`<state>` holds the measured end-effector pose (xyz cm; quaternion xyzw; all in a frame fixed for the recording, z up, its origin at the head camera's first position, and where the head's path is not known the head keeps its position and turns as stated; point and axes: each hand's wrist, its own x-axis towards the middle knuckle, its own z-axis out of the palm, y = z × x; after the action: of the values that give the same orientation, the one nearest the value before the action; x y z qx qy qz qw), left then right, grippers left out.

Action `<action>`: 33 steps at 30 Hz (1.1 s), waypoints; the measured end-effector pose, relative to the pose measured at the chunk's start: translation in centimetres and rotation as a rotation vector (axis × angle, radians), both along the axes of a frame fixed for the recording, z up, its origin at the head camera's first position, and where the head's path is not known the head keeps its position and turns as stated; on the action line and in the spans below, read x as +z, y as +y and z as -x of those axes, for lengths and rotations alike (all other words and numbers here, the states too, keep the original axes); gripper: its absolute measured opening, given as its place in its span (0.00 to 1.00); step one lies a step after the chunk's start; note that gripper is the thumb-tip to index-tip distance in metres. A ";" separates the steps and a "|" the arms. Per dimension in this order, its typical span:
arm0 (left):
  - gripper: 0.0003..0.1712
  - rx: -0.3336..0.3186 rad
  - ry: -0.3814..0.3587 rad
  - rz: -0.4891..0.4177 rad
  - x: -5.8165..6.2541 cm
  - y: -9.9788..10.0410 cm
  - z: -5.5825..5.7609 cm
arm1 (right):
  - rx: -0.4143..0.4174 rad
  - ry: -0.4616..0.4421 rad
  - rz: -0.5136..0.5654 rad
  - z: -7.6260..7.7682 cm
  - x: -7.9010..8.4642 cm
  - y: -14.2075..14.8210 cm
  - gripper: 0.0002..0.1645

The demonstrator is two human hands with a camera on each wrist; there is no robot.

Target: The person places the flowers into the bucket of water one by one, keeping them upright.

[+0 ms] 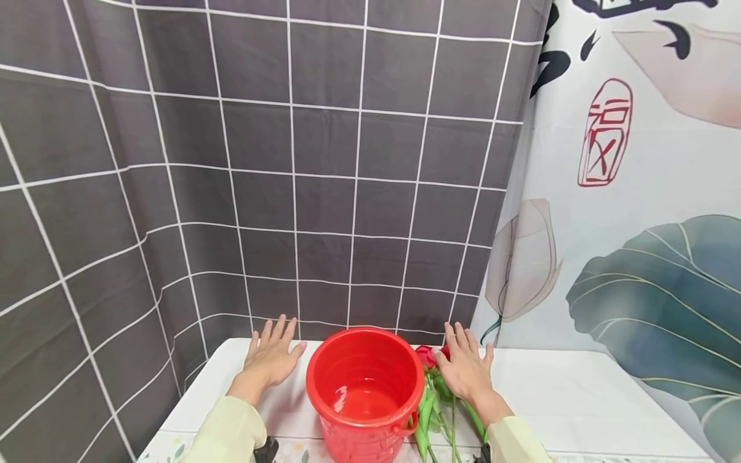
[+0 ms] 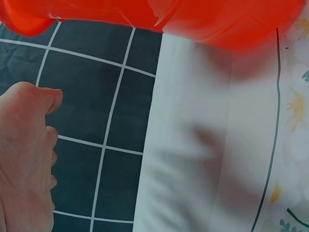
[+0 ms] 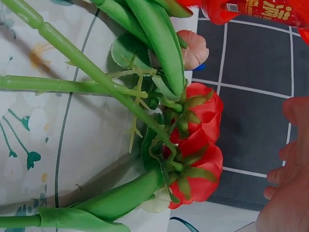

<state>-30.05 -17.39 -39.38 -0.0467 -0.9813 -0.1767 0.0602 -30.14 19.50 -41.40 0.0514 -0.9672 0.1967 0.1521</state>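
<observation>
A red plastic bucket stands upright at the table's front, its inside showing only bare red plastic. Left of it my left hand is held out palm down with straight, spread fingers, apart from the bucket. On the other side my right hand stretches out the same way over artificial flowers. In the right wrist view the flowers show red rose heads, a pale pink bloom and thick green stems. Nothing is held in either hand. The right hand partly hides the flowers in the head view.
The white table has a flower-patterned cloth along its front. Behind it hangs a dark curtain with a white grid. A pale cloth with painted leaves hangs at the right.
</observation>
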 end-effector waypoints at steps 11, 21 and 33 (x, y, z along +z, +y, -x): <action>0.39 -0.004 -0.002 -0.002 0.2 0.1 0.0 | 0.002 -0.003 0.015 -0.1 0.1 0.1 0.39; 0.38 0.000 -0.001 -0.001 0.1 0.2 -0.1 | -0.001 -0.002 0.007 -0.1 0.0 0.2 0.39; 0.38 0.003 0.011 -0.002 0.1 0.2 -0.1 | -0.006 0.008 0.015 -0.2 0.2 0.2 0.39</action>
<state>-29.97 -17.20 -39.29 -0.0460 -0.9809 -0.1773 0.0660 -29.89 19.72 -41.24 0.0483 -0.9653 0.2031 0.1568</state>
